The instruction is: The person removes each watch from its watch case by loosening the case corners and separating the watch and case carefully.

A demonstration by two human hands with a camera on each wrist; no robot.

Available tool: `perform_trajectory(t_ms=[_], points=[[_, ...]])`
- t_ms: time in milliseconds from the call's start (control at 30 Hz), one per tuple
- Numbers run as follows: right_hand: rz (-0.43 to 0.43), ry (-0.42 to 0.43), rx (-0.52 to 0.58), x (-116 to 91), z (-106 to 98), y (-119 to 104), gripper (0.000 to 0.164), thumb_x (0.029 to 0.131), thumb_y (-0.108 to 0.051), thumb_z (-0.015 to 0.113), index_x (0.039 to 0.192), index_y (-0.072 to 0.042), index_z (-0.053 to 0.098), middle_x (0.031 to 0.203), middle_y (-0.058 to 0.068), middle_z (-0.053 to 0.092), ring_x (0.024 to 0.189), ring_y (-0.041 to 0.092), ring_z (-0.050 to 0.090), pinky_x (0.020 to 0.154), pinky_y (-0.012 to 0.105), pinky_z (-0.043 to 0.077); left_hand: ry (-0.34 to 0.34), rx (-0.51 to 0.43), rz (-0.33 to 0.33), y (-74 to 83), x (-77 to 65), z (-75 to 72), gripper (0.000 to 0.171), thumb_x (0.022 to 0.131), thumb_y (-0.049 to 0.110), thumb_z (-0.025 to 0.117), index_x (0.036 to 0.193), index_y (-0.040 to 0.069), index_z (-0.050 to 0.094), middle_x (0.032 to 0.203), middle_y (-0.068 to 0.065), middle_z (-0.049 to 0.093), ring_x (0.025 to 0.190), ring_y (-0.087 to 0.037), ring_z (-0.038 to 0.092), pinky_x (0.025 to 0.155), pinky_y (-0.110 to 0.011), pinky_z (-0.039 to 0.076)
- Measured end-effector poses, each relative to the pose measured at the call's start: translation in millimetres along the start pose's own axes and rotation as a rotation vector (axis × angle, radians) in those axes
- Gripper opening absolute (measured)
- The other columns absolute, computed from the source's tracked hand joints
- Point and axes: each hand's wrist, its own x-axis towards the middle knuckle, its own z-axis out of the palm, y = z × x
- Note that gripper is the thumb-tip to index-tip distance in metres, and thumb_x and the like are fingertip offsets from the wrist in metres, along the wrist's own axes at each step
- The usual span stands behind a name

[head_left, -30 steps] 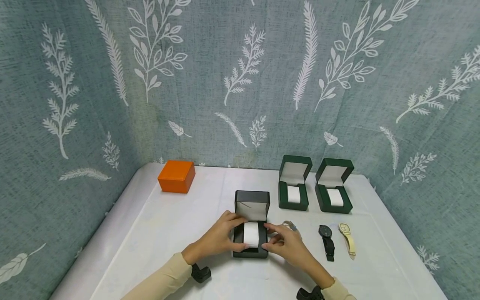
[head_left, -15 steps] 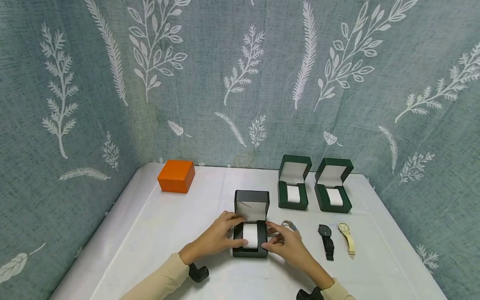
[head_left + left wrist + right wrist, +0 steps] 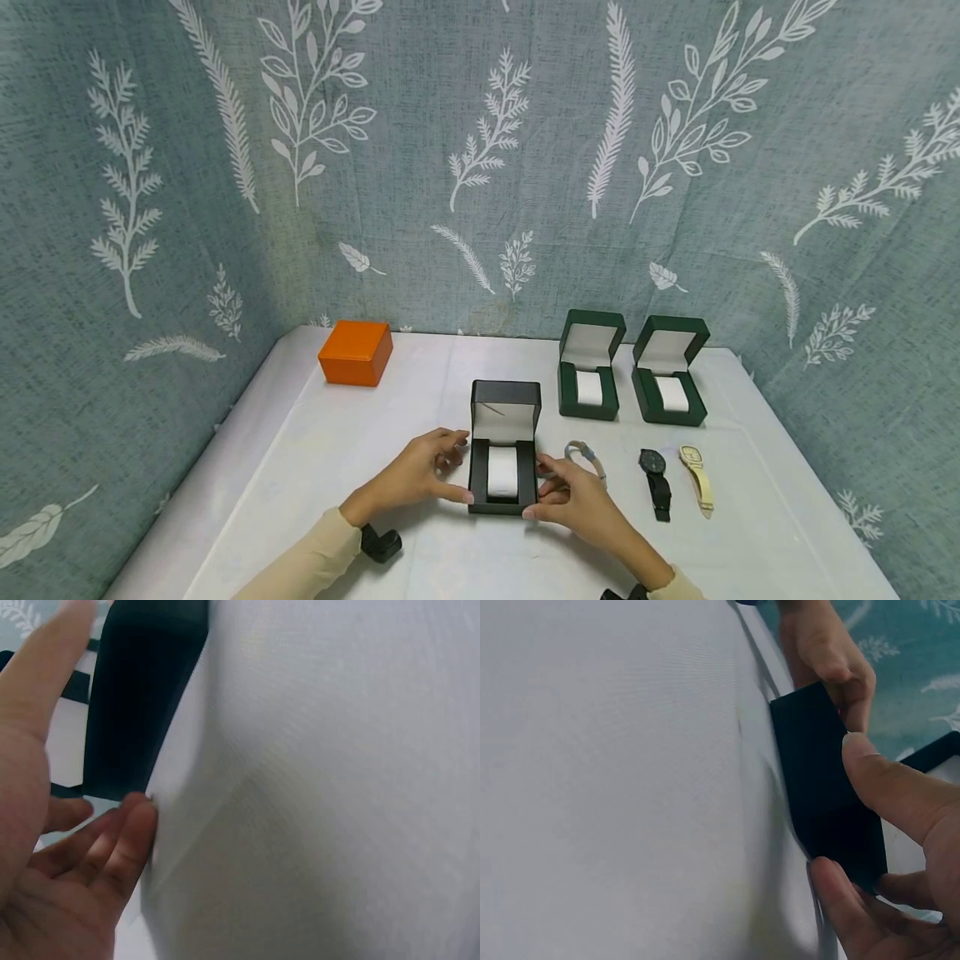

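A black watch box [image 3: 480, 483] stands mid-table with its lid raised and a white cushion [image 3: 502, 472] inside. At its left side is my left hand [image 3: 416, 471], its fingers loosely bent and holding nothing. In the left wrist view those fingertips [image 3: 135, 806] lie close to a lower corner of the box; contact is unclear. My right hand [image 3: 577, 500] grips the right side of the box. The right wrist view has the thumb [image 3: 870, 769] on one edge and the other fingers bent at the far corner. Behind that hand lies a watch with a pale strap [image 3: 592, 460].
Two green watch boxes [image 3: 588, 411] [image 3: 667, 417] stand with raised lids at the back right. A closed orange box [image 3: 356, 354] sits at the back left. A black watch [image 3: 656, 483] and a gold watch [image 3: 697, 479] lie to the right on the white-covered table [image 3: 375, 433].
My left hand has come off the box's inside and rim and moved left beside it. My right hand has slid slightly down its right side. The box has barely moved.
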Motion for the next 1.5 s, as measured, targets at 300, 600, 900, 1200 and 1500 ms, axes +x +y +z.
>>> perform_trajectory(t_ms=[300,600,900,1200,1500], points=[[-0.034,0.025,-0.040,3.6,5.3,0.0,0.088,0.079,-0.022,0.092,0.146,0.011,0.048,0.123,0.015,0.062,0.091,0.015,0.067,0.079,0.023,0.059,-0.102,0.007,-0.023,2.1,9.9,-0.9,0.113,0.067,0.040,0.098,0.151,-0.009,0.041,0.124,-0.004,0.058,0.098,-0.015,0.062,0.083,-0.028,0.055],[-0.099,0.057,-0.155,23.8,-2.4,-11.6,0.085,0.080,-0.023,0.091,0.145,0.011,0.049,0.120,0.014,0.061,0.091,0.017,0.068,0.078,0.025,0.059,-0.028,-0.057,-0.016,1.4,22.4,-12.7,0.112,0.068,0.039,0.098,0.153,-0.006,0.040,0.142,-0.010,0.056,0.115,-0.022,0.064,0.101,-0.040,0.052],[-0.040,0.046,-0.138,63.2,-33.9,-20.7,0.085,0.084,-0.027,0.088,0.153,0.001,0.046,0.127,0.011,0.059,0.102,0.021,0.066,0.082,0.032,0.058,-0.020,-0.077,-0.032,-8.9,68.7,-34.1,0.111,0.070,0.036,0.097,0.156,-0.002,0.038,0.149,-0.013,0.052,0.122,-0.025,0.062,0.105,-0.041,0.050],[0.020,0.040,-0.209,103.0,-52.4,-13.7,0.081,0.083,-0.025,0.088,0.149,0.003,0.050,0.112,0.007,0.069,0.100,0.021,0.066,0.076,0.037,0.057,-0.046,-0.119,-0.109,-24.6,107.3,-43.0,0.108,0.072,0.036,0.096,0.156,0.001,0.039,0.147,-0.008,0.054,0.126,-0.022,0.057,0.108,-0.039,0.046],[0.114,0.010,-0.263,132.9,-50.1,-5.4,0.082,0.083,-0.024,0.088,0.149,0.003,0.049,0.105,0.005,0.072,0.096,0.017,0.067,0.083,0.039,0.056,-0.102,-0.196,-0.200,-40.7,123.1,-46.7,0.108,0.075,0.028,0.095,0.160,0.002,0.033,0.146,-0.012,0.054,0.126,-0.027,0.058,0.106,-0.041,0.049]])
